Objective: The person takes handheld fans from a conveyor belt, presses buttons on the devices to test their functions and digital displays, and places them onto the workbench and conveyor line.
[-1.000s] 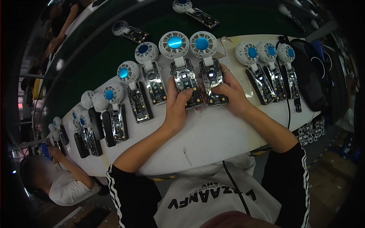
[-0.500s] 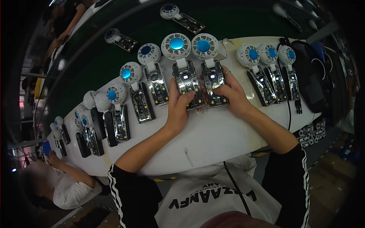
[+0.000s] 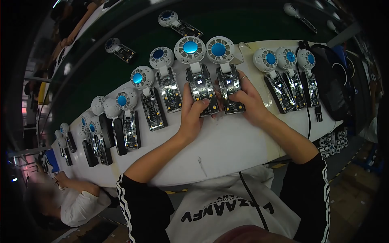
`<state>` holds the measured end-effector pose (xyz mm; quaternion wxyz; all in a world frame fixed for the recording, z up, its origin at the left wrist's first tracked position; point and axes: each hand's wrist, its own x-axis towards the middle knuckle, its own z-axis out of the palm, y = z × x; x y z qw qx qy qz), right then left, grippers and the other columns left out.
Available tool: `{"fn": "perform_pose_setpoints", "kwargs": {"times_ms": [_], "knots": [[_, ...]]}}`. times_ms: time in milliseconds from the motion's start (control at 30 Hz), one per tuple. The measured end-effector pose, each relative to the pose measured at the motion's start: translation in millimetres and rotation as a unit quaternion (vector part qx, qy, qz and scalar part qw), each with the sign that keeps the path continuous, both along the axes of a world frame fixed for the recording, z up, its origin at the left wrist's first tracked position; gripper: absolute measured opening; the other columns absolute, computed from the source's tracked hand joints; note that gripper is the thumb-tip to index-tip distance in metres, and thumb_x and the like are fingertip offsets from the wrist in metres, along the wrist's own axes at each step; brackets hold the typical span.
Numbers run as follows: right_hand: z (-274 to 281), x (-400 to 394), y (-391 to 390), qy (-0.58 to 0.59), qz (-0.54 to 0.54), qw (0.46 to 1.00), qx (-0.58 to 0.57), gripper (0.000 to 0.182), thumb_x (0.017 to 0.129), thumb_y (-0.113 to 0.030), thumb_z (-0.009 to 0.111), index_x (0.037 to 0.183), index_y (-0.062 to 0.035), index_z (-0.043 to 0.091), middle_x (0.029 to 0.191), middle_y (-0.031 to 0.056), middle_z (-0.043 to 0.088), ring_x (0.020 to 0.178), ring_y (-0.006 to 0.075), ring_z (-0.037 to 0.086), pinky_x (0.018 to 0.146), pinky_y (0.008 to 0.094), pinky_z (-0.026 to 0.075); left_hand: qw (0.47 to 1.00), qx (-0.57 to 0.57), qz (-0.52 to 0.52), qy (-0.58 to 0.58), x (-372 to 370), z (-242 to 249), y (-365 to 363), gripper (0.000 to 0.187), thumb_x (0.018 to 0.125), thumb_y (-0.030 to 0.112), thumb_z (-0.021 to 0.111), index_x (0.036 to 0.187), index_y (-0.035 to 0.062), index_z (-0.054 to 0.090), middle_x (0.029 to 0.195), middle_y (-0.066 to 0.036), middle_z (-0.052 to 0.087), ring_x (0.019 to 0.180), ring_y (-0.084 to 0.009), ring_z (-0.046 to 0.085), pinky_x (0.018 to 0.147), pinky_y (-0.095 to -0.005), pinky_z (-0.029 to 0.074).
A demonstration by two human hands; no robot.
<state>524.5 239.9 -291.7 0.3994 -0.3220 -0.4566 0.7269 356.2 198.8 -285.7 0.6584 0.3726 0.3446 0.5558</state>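
My left hand (image 3: 193, 115) is closed around the clear-cased handle of a white handheld fan (image 3: 199, 87), thumb lying across its lower front. A second handheld fan (image 3: 229, 85) sits in my right hand (image 3: 250, 103), whose thumb presses on the handle's front. Both fans have round white heads with shiny blue centres, held upright side by side. Small lit digits show on each handle. Just left of my left hand stands another fan (image 3: 168, 89) of the same kind.
Several more fans (image 3: 130, 129) line the white table (image 3: 182, 162) to the left. Three fans (image 3: 288, 89) stand at the right, beside a black mesh bag (image 3: 330, 87). Beyond the table, fans (image 3: 178, 25) lie on a green surface (image 3: 142, 26). Another person (image 3: 81, 202) sits at lower left.
The lit digits on the two held fans look different. Fans on the green surface have shifted left and nearer. My hands keep nearly the same grip; the person at left has moved a hand.
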Motion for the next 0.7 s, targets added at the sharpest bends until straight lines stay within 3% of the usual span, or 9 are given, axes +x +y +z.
{"fn": "perform_pose_setpoints", "kwargs": {"times_ms": [700], "knots": [[3.5,-1.6,-2.0,0.012,-0.006,1.000,-0.015,0.065,0.071,-0.003,0.044,0.133,-0.0038,0.024,0.106,0.0142,0.055,0.085,0.0216,0.059,0.074,0.0350,0.051,1.000,-0.009,-0.004,-0.022,-1.2,-0.7,0.2,0.043,0.074,0.013,0.047,0.114,0.0057,0.034,0.098,-0.016,0.053,0.075,-0.0248,0.060,0.048,-0.0302,0.045]]}}
